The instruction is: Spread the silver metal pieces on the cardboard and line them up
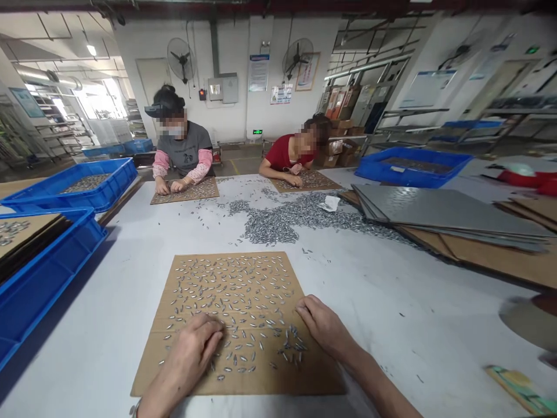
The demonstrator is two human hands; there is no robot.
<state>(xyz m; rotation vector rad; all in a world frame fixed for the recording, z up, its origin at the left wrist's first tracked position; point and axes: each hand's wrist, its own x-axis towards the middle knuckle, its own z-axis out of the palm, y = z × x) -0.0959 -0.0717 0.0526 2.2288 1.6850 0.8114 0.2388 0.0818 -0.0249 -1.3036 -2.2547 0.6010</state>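
Note:
A brown cardboard sheet lies flat on the white table, spread with many small, silvery, spindle-shaped metal pieces. Over its lower left part, my left hand is closed with thumb and fingers together among the pieces; what they pinch is hidden. At the sheet's right edge rests my right hand, fingers curled and tips by the cardboard, and their contents cannot be made out. Just left of it, some pieces sit in a small heap. A large pile of the same pieces lies beyond the sheet.
Two co-workers sit across the table with cardboard sheets of their own. Blue trays stand left and back right. Stacked grey plates and cardboard occupy the right. A crumpled white paper lies on the pile.

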